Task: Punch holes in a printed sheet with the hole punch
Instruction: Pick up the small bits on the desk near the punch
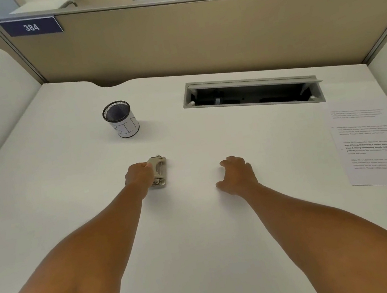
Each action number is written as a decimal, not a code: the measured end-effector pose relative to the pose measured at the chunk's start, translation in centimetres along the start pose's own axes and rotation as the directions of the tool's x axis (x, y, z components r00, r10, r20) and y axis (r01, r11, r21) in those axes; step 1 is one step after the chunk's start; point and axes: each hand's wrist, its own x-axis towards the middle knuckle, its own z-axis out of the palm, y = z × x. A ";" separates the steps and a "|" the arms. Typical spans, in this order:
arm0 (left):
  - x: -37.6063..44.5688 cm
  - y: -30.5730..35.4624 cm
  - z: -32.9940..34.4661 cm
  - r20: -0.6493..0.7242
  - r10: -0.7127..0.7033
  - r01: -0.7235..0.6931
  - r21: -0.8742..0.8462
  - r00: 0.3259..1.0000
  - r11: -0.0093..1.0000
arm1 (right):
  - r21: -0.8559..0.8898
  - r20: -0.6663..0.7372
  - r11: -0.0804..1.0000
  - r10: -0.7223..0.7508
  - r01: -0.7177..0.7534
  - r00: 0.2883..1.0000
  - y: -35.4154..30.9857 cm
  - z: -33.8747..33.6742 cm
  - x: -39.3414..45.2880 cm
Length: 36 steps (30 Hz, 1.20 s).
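One hole punch (158, 171) is on the white desk (201, 233), near the middle and a little to the left. It is gripped by the left hand (139, 177), whose fingers are curled over its near side and its top end. It is probably held this way so that it can be lifted or slid, though no lift can be seen yet (its base seems to sit flat on the desk).

No paper is in the punch. The printed sheet (372, 146) is lying flat at the far right edge of the desk, well apart from the punch, with its lines of text facing up. It is likely kept there, out of the way, until the punch is ready.

Nothing is held by the right hand (236, 176). Its fingers are loosely bent and spread, and it is placed on or just over the bare desk between the punch and the sheet (which of the two cannot be told). From there the sheet could be reached next.

Farther back, a black mesh cup (121, 119) with a paper label is standing upright, and a grey cable slot (252, 92) is set into the desk
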 end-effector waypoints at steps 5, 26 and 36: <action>0.3 -0.6 0.1 -0.007 -0.005 0.005 -0.013 1.000 1.000 | -0.013 0.002 1.000 -0.009 0.009 1.000 -0.1 -0.1 0.1; -2.5 1.4 4.2 -0.244 0.500 -0.438 0.266 0.831 0.859 | 0.261 -0.047 0.960 0.116 -0.100 0.992 3.5 -0.9 -0.1; -4.6 2.0 9.9 -0.012 0.640 -0.611 0.284 0.768 0.739 | 0.346 0.013 0.938 0.013 -0.017 1.000 6.4 -0.6 -0.1</action>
